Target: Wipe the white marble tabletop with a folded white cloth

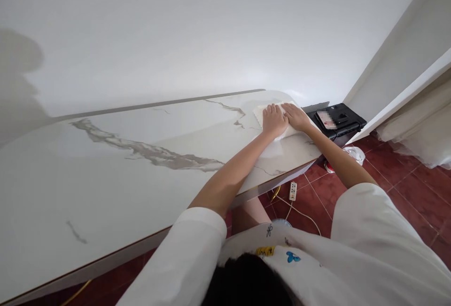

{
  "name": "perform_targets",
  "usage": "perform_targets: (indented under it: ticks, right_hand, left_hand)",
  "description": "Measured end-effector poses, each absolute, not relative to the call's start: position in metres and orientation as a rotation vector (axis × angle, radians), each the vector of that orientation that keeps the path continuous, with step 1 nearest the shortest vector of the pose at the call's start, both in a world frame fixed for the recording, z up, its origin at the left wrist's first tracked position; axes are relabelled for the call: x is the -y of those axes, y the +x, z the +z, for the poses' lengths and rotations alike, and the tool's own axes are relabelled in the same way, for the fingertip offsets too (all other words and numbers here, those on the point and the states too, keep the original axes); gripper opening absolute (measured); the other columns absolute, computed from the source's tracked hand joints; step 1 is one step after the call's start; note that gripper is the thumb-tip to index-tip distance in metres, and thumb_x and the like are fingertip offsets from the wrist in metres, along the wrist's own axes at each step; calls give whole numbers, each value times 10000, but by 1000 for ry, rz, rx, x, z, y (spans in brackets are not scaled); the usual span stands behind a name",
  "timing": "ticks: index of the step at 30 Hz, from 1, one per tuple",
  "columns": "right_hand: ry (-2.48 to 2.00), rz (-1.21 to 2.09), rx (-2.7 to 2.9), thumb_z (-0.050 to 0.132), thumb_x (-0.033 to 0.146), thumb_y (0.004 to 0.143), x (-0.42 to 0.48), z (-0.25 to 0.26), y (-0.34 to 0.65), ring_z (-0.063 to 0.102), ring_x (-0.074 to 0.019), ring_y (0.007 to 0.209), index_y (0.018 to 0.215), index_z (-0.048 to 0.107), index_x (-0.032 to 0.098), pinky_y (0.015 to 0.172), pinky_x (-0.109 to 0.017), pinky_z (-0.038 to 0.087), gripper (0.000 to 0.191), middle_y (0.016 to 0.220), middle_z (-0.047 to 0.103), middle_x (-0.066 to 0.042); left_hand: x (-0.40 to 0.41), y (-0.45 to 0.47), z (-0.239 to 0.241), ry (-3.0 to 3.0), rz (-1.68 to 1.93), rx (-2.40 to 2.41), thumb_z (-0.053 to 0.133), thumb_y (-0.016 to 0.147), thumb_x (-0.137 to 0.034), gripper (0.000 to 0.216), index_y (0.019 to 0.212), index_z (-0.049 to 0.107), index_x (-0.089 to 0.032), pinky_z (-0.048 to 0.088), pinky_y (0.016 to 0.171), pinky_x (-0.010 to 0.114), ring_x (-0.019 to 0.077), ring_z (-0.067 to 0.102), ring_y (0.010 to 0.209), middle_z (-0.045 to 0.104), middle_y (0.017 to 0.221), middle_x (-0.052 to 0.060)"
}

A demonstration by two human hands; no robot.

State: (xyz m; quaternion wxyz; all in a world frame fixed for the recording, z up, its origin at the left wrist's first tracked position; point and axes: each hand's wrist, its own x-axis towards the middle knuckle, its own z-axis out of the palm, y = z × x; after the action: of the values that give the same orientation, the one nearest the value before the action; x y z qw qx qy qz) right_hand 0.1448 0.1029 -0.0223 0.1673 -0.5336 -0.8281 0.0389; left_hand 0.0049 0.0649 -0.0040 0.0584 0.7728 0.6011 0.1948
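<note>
A pale, cream-white cloth (pixel 260 114) lies on the right end of a long white marble-patterned table (pixel 183 129). My left hand (pixel 275 120) presses down on the cloth, its fingers together and bent over it. Right beside it, touching or nearly so, my right hand (pixel 296 116) also bears on the cloth with its fingers close together. Both arms reach forward over the table's near edge. Part of the cloth is hidden beneath the hands.
The table's back edge runs along a white wall (pixel 176 38). Past its right end stands a black case (pixel 347 117) with a flat item (pixel 326 120) on top. A power strip (pixel 292 191) with a cord, a white bag (pixel 355 154) and a curtain (pixel 419 122) are at the right.
</note>
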Motion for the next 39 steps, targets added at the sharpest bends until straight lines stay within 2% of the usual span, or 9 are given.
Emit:
perform_targets:
  ticks: [8, 14, 18, 24, 30, 35, 39]
  right_hand:
    - [-1535, 97, 2322, 256, 365, 995, -37, -21, 157, 340, -227, 1437, 1446, 461, 161, 1227, -424, 230, 536, 1523, 437, -53]
    - [-1521, 110, 2343, 302, 339, 970, -9, -21, 165, 363, -237, 1425, 1431, 481, 149, 1222, -423, 243, 529, 1510, 453, -71]
    - [-1499, 146, 2347, 295, 378, 979, -4, -20, 177, 363, -223, 1427, 1430, 485, 211, 1226, -435, 243, 516, 1505, 464, -31]
    - [-1517, 150, 2325, 291, 407, 982, -13, -18, 198, 380, -227, 1417, 1420, 499, 194, 1213, -432, 271, 530, 1493, 478, -57]
    - [-1523, 122, 2321, 310, 371, 962, -35, -21, 215, 387, -230, 1412, 1415, 496, 211, 1211, -456, 273, 515, 1484, 489, -58]
    - [-1547, 101, 2364, 304, 333, 948, -68, -19, 212, 367, -224, 1423, 1426, 476, 147, 1218, -427, 256, 541, 1502, 462, -87]
    - [-1573, 109, 2338, 313, 307, 938, -98, -15, 198, 374, -232, 1418, 1415, 481, 176, 1202, -452, 274, 522, 1496, 473, -67]
  left_hand:
    - [1, 17, -3, 2351, 599, -1867, 300, 957, -284, 522, 1424, 390, -68, 226, 1151, 443, 306, 276, 1428, 334, 1552, 177]
    - [38, 24, 4, 2368, 604, -1846, 307, 956, -269, 464, 1336, 464, -54, 314, 1068, 438, 330, 428, 1271, 491, 1390, 205]
    - [47, 35, 8, 2357, 594, -1854, 336, 946, -260, 438, 1305, 486, -60, 321, 1055, 442, 337, 439, 1243, 508, 1343, 212]
    - [33, 57, 4, 2328, 671, -1837, 365, 928, -246, 456, 1315, 457, -24, 289, 1079, 444, 348, 410, 1280, 464, 1368, 238]
    - [13, 69, 3, 2275, 734, -1803, 380, 921, -248, 424, 1288, 469, -54, 270, 1091, 462, 341, 413, 1273, 486, 1319, 227]
    - [-20, 66, 4, 2251, 756, -1784, 384, 928, -247, 394, 1249, 498, -49, 272, 1091, 428, 323, 406, 1274, 497, 1297, 218]
    - [-56, 55, 2, 2258, 732, -1759, 362, 938, -243, 365, 1227, 514, -78, 300, 1062, 423, 306, 437, 1226, 513, 1275, 199]
